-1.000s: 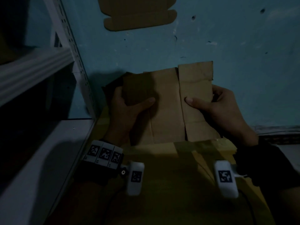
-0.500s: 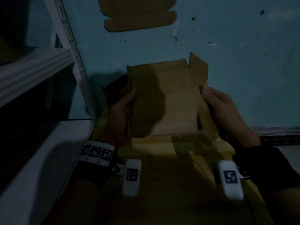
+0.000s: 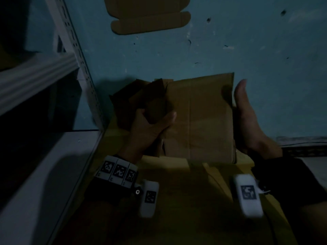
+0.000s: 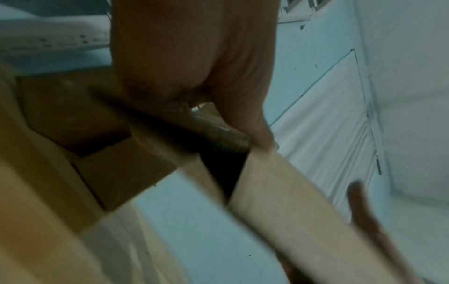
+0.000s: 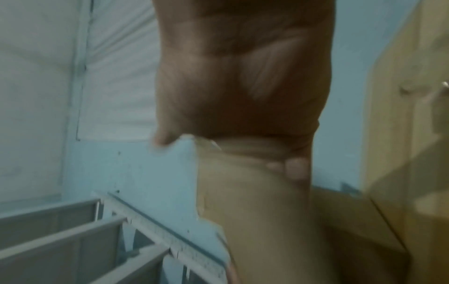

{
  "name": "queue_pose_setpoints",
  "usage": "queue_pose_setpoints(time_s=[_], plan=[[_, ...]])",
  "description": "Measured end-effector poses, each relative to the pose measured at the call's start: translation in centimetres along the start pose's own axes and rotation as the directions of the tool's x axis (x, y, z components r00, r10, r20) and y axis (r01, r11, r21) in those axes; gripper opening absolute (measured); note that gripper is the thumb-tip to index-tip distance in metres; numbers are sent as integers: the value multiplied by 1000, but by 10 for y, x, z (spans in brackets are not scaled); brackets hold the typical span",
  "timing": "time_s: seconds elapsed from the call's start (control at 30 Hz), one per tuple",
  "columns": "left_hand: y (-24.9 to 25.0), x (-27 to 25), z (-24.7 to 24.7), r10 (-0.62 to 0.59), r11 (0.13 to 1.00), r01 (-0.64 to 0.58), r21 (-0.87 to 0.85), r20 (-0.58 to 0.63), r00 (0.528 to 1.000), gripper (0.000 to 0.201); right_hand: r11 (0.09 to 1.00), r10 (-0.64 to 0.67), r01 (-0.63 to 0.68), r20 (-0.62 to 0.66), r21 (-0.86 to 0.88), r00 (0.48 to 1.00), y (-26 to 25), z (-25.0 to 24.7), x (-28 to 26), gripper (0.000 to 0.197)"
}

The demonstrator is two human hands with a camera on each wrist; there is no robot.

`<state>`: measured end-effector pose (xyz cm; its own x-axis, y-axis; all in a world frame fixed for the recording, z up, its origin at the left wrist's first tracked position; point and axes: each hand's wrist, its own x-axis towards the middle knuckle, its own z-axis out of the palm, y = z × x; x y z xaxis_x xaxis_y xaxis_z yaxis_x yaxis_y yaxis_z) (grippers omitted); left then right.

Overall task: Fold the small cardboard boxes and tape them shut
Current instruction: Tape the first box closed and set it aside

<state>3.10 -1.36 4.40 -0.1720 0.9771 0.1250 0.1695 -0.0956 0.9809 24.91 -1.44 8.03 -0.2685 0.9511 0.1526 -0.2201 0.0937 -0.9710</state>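
A small brown cardboard box (image 3: 200, 117), partly folded, stands upright between my hands over a yellow-brown surface (image 3: 177, 191). My left hand (image 3: 150, 128) grips a dark side flap (image 3: 152, 101) at the box's left, thumb over it and fingers behind. In the left wrist view the left hand (image 4: 194, 67) pinches a cardboard edge (image 4: 218, 138). My right hand (image 3: 247, 121) holds the box's right edge, thumb pointing up and fingers hidden behind. The right wrist view shows the right hand (image 5: 243, 76) with fingertips (image 5: 294, 169) curled onto the cardboard (image 5: 262, 221).
A flat unfolded cardboard blank (image 3: 150, 15) lies on the blue surface (image 3: 230, 50) beyond the box. A grey metal shelf rack (image 3: 35, 76) stands close on the left, its perforated upright (image 3: 83, 68) beside the flap. Dark cloth (image 3: 292, 183) is at the right.
The cardboard lay spread with its flaps open, was lifted, and now stands turned with one broad face toward me. My left hand took hold of the side flap; my right hand shifted to the right edge.
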Motion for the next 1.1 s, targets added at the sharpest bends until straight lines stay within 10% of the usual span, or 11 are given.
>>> queue_pose_setpoints(time_s=[0.13,0.3,0.53,0.7,0.97,1.1], plan=[[-4,2,-7,36,999,-35,7,-32,999,91,955,14,3,57,-295,998,-3,-12,0,33],[-3,3,-13,-16,995,21,-94,54,998,74,958,-46,45,3,-282,999,-3,-19,0,29],[-1,5,-6,88,996,-82,45,-131,988,74,904,-110,64,-85,-423,990,9,-13,7,14],[4,7,-21,5,1000,-6,-24,-34,999,96,901,-79,24,-109,-434,991,2,-26,7,15],[11,11,-30,-91,957,105,-271,61,994,65,999,-52,46,-294,-26,954,-7,-55,5,28],[11,14,-35,-143,940,155,-304,60,988,50,987,-45,125,-581,98,813,0,-77,14,34]])
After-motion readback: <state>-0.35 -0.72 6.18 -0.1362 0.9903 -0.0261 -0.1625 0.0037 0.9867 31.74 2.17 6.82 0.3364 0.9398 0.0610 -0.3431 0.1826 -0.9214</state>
